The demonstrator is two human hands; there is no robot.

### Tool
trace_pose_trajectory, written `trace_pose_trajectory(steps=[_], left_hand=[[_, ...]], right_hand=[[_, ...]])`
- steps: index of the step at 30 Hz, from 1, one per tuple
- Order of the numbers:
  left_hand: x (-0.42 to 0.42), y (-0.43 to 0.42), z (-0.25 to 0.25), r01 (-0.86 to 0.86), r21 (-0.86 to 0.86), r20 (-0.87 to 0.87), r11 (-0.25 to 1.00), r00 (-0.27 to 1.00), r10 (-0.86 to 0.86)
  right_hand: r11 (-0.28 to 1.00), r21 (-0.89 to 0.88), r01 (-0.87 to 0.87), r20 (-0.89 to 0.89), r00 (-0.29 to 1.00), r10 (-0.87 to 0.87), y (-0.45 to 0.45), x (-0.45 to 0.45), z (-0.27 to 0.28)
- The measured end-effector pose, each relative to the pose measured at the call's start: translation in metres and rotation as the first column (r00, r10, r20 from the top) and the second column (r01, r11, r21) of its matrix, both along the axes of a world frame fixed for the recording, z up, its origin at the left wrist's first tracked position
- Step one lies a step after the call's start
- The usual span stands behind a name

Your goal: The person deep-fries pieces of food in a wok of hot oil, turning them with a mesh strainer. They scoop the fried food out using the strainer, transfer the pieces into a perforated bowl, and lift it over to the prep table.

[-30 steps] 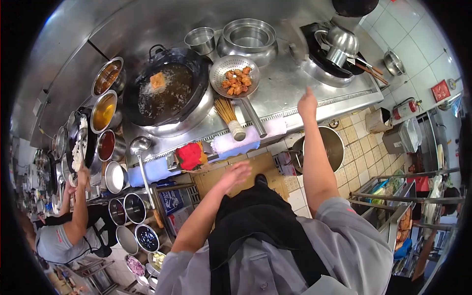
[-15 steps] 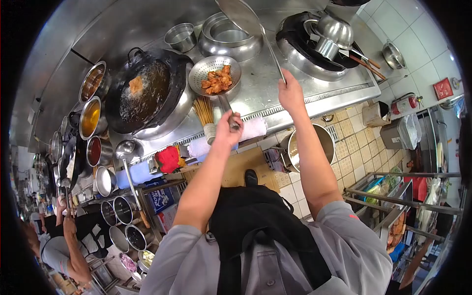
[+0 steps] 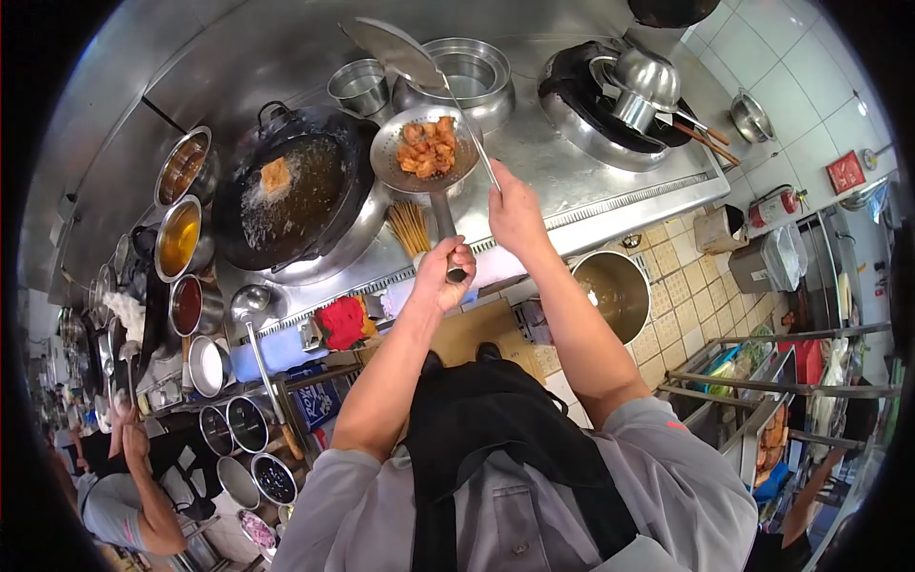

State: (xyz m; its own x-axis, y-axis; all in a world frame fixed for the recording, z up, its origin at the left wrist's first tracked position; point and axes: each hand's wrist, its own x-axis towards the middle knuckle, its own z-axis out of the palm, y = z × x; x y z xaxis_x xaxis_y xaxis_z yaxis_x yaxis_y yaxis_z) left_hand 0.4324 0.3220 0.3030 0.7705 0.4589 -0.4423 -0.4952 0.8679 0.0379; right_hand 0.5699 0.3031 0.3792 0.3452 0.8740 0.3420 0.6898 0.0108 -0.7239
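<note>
My left hand [image 3: 446, 272] is closed round the handle of a perforated strainer [image 3: 386, 153], which holds several browned fried pieces [image 3: 426, 146]. In my right hand [image 3: 516, 212] is the thin handle of a wide metal skimmer [image 3: 396, 50], whose head hangs above and behind the strainer. Left of the strainer stands a black wok [image 3: 229, 205] of bubbling oil, with one golden piece [image 3: 275, 175] floating in it. A bamboo brush [image 3: 410, 225] lies just below the strainer.
Bowls of sauce, one of them yellow [image 3: 178, 237], line the left side beside a ladle [image 3: 252, 300]. Behind the strainer are metal pots [image 3: 359, 88]. A second wok station [image 3: 610, 133] is at the right. At the far left, a co-worker [image 3: 124, 505] works.
My left hand has taken hold of the strainer handle and my right hand has picked up the skimmer. Since the previous frame the skimmer has swung left over the strainer, which is slightly raised.
</note>
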Motion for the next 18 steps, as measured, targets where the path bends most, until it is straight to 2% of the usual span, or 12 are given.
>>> trace_pose_trajectory(steps=[2,4,5,7,11,13,14,15,17,18], left_hand=[[-0.007,-0.005,0.004,0.006,0.021,-0.033,1.0,0.999,-0.006],[-0.014,-0.019,0.018,-0.004,0.175,-0.103,0.985,0.994,0.022],[-0.018,-0.025,0.019,0.002,0.181,-0.117,0.983,0.993,0.02],[-0.025,-0.032,0.018,0.014,0.158,-0.104,0.987,0.995,0.003],[-0.036,-0.021,0.007,0.046,0.084,-0.058,0.995,0.997,-0.041],[-0.04,-0.015,0.007,0.059,0.028,-0.058,0.998,0.997,-0.057],[-0.041,-0.016,0.007,0.061,0.041,-0.05,0.997,0.997,-0.059],[-0.044,-0.018,0.005,0.087,0.081,-0.132,0.993,0.988,-0.076],[-0.052,-0.027,0.005,0.136,0.147,-0.305,0.98,0.949,-0.086],[-0.057,-0.034,0.008,0.138,0.159,-0.302,0.978,0.949,-0.085]], right_hand=[[0.999,0.046,0.002,0.027,1.0,-0.004,-0.005,-0.012,0.005],[0.995,0.077,0.057,-0.041,0.998,-0.054,-0.005,-0.021,0.005],[0.995,0.075,0.061,-0.038,0.998,-0.058,-0.001,-0.019,-0.005],[0.992,-0.117,0.048,-0.015,0.999,-0.051,0.007,-0.013,-0.029],[0.997,-0.016,0.074,-0.014,0.997,-0.074,-0.017,-0.003,-0.038],[0.983,-0.008,0.183,-0.103,0.978,-0.183,-0.042,0.004,-0.057],[0.97,-0.11,0.218,-0.16,0.959,-0.234,-0.058,0.008,-0.061],[0.947,-0.213,0.242,-0.213,0.934,-0.287,-0.074,0.012,-0.065],[0.956,-0.191,0.221,-0.393,0.876,-0.281,-0.102,0.027,-0.089],[0.946,-0.321,0.051,-0.798,0.524,-0.299,-0.12,0.033,-0.079]])
